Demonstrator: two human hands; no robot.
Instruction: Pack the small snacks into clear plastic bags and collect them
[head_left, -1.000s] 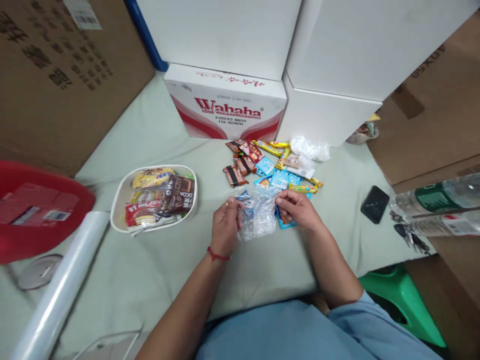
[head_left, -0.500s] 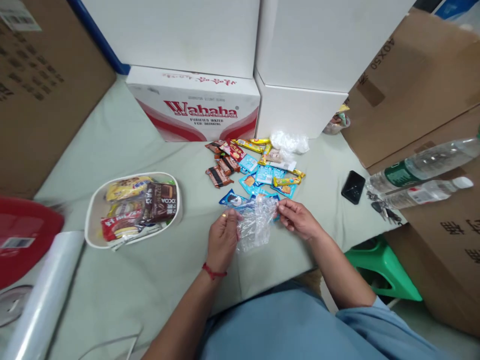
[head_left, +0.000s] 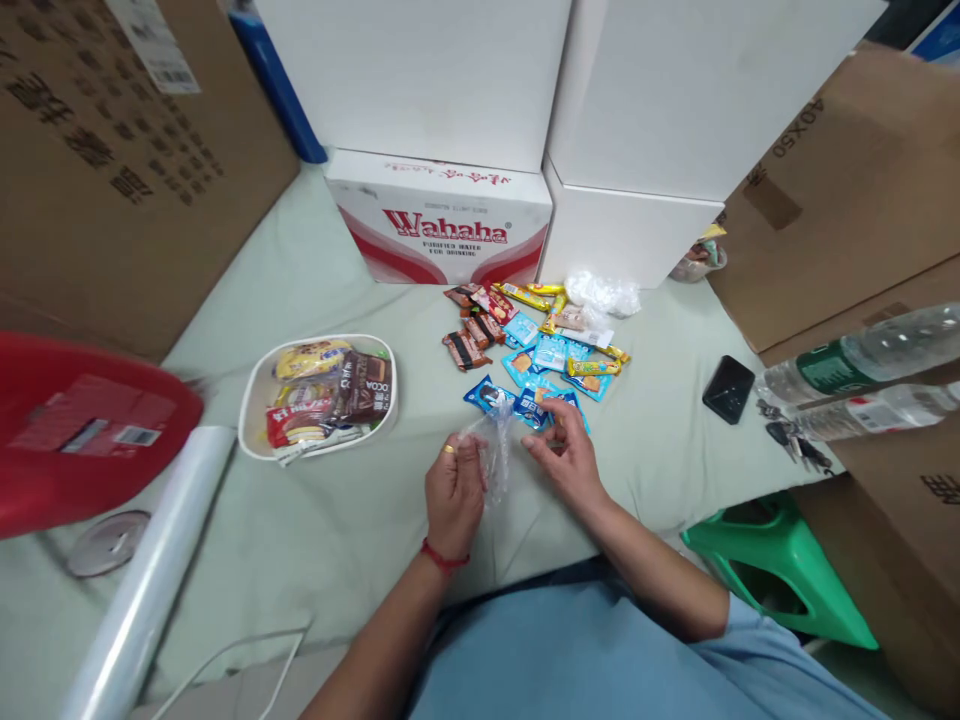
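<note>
A crumpled clear plastic bag [head_left: 498,455] hangs from my left hand [head_left: 454,490], whose thumb and fingers are pinched on its left side. To the right of the bag is my right hand [head_left: 568,458], with thumb and forefinger apart and nothing visible between them. Just beyond both hands lie dark blue snack packets [head_left: 489,394], partly behind the bag and my right fingers. Farther back are light blue packets [head_left: 551,351], a yellow-wrapped bar [head_left: 594,367] and brown snack packets [head_left: 465,349]. A white bundle of clear plastic [head_left: 602,294] rests behind them.
To the left stands a white tub [head_left: 244,425] of packaged snacks, with a plastic film roll [head_left: 154,570] beyond it. A Wahaba-style printed carton [head_left: 450,235] closes off the back. A black phone [head_left: 728,389], keys [head_left: 796,445] and plastic bottles [head_left: 877,350] lie at the right.
My right hand has let go of the bag's right side, and its fingers have parted. The bag, spread between both hands before, now hangs narrower from my left hand. The view has shifted left.
</note>
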